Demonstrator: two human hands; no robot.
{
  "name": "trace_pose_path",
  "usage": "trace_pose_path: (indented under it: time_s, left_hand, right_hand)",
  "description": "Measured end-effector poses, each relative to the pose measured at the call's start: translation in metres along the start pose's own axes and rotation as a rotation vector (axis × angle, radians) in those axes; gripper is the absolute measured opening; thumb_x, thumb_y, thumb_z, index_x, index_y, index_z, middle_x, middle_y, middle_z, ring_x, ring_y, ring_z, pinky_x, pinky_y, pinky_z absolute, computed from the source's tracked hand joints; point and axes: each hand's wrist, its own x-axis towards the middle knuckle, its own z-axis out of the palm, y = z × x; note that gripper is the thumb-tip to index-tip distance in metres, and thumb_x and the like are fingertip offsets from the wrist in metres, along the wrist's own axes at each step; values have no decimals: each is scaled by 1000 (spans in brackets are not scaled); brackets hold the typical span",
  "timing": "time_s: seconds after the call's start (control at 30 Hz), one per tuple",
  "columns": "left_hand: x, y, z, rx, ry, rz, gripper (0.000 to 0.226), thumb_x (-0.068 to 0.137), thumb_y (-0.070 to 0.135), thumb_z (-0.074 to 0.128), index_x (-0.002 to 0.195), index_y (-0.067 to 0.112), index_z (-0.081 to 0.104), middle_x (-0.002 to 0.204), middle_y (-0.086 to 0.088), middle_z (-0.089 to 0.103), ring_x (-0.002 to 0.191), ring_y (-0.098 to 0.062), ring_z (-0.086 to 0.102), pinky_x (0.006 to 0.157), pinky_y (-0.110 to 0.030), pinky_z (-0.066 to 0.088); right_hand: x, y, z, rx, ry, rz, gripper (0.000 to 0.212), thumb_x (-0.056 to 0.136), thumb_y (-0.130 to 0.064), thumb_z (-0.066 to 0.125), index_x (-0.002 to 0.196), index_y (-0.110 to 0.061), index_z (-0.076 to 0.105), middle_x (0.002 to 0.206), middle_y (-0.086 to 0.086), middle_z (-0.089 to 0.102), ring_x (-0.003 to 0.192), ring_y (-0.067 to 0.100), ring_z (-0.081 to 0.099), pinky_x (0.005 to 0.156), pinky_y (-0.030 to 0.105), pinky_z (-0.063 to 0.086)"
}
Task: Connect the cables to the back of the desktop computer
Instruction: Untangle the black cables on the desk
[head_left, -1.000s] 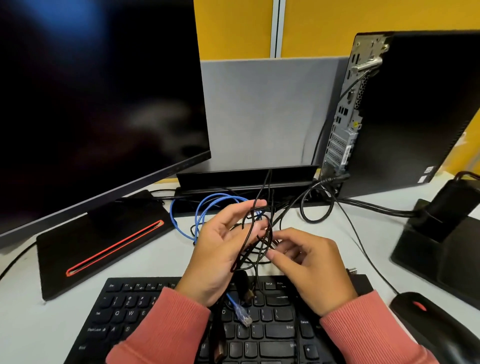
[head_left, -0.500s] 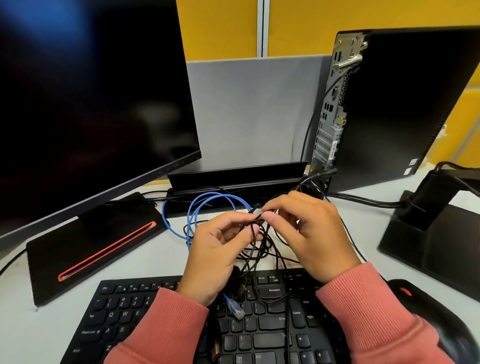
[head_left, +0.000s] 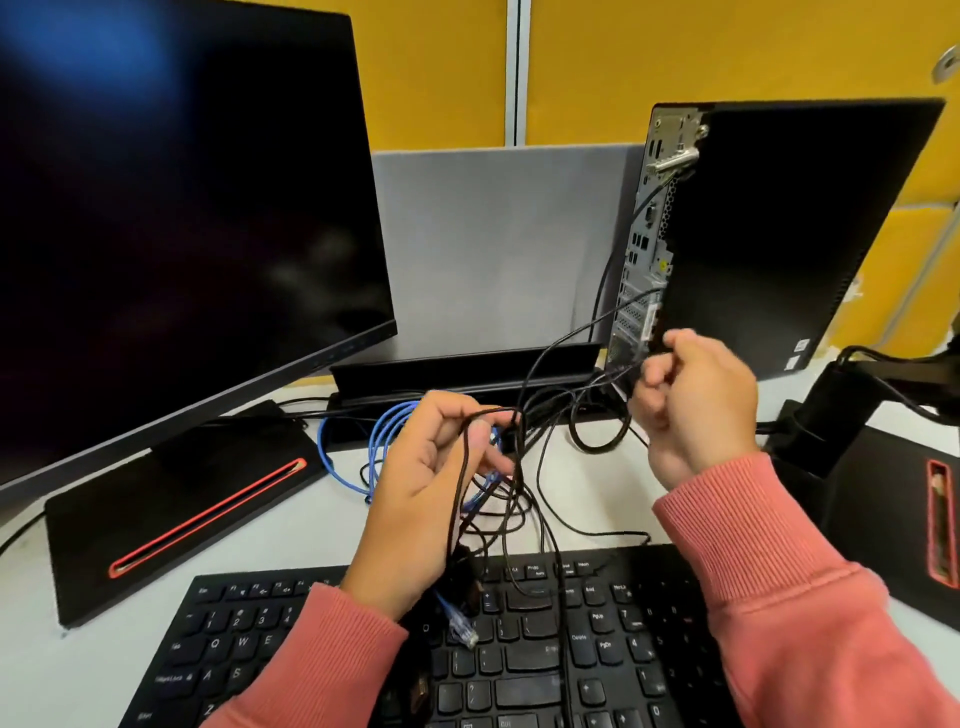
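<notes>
Bottom of frame: keyboard (head_left: 519, 649) on the worktop (head_left: 78, 665), a blue cable's clear plug (head_left: 464, 630) dangling onto its keys. Mid frame, your left hand (head_left: 431, 499) is curled round a tangled bunch of black cables (head_left: 498, 499), keeping the slack bunched, probably so one lead can be drawn free. Your right hand (head_left: 691, 400), centre right, is closed in a pinch on a thin black cable (head_left: 582, 332); its plug is hidden. It's held up near the desktop computer (head_left: 779, 234), beside the lower part of the rear port panel (head_left: 644, 260) that faces left, likely ready for plugging. Monitor (head_left: 182, 182) upper left.
</notes>
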Motion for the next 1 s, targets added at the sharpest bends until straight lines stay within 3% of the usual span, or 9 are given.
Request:
trace_pose_path:
  time_s: [0.13, 0.23, 0.37, 0.43, 0.53, 0.63, 0.73, 0.87, 1.0]
  left_hand:
    - [6, 12, -6, 103, -13, 64, 8, 105, 11, 54, 104, 11, 62, 98, -2, 74, 75, -13, 61, 76, -22, 52]
    - [9, 20, -6, 169, -39, 80, 12, 105, 10, 54, 102, 15, 65, 94, -1, 75, 84, -8, 65, 80, -22, 51]
    - [10, 34, 0, 245, -107, 114, 21, 104, 4, 54, 99, 19, 67, 89, 1, 73, 82, -10, 65, 79, -32, 52]
    - [12, 39, 2, 295, -141, 133, 20, 104, 4, 55, 100, 19, 68, 89, 0, 72, 82, -16, 65, 79, -38, 54]
    - [15, 47, -1, 384, -175, 168, 16, 104, 13, 56, 101, 23, 69, 89, 1, 71, 84, -22, 67, 80, -47, 56]
    - [13, 53, -10, 397, -168, 182, 16, 105, 19, 55, 104, 26, 70, 93, 1, 72, 89, -27, 68, 83, -54, 55]
    - [12, 52, -21, 476, -89, 252, 22, 104, 10, 55, 106, 26, 70, 100, 6, 70, 94, -21, 69, 86, -47, 56]
    - [10, 55, -31, 593, 42, 383, 33, 101, -6, 55, 104, 21, 73, 112, 12, 67, 107, -9, 65, 91, -14, 48]
    - [8, 54, -34, 653, 80, 417, 35, 101, -4, 54, 101, 23, 77, 123, 13, 64, 113, -12, 66, 95, -22, 53]
  right_hand:
    - [-2, 7, -19, -620, -122, -34, 11, 98, -14, 57, 106, -18, 64, 54, -2, 56, 49, 14, 46, 49, 27, 37]
    - [-22, -9, -12, -846, -148, -296, 58, 95, -9, 63, 144, -32, 43, 86, 1, 63, 76, 13, 59, 82, 32, 51]
    - [-50, -44, 12, -985, -513, -720, 92, 89, 7, 58, 153, -51, 26, 127, -15, 42, 68, 12, 53, 74, 26, 50]
    - [-54, -47, 21, -1116, -781, -815, 89, 88, 10, 53, 151, -50, 35, 128, -19, 41, 73, 6, 54, 78, 22, 48]
    - [-53, -48, 26, -1217, -897, -852, 60, 91, 7, 51, 129, -37, 66, 115, -13, 52, 90, -2, 52, 81, 16, 42]
    - [-52, -57, 25, -1253, -795, -846, 11, 94, -18, 66, 91, -21, 76, 84, -3, 55, 76, 9, 53, 68, 26, 39]
    - [-43, -65, 23, -1019, -518, -694, 37, 97, -31, 64, 68, -10, 69, 61, -1, 56, 58, 7, 50, 61, 25, 40]
    - [-29, -70, 21, -777, -279, -357, 38, 100, -31, 56, 73, -14, 75, 67, 0, 65, 61, 15, 57, 59, 29, 44]
    - [-19, -66, 15, -629, -216, -118, 34, 100, -23, 52, 82, -4, 74, 78, 11, 70, 62, 21, 61, 57, 32, 50]
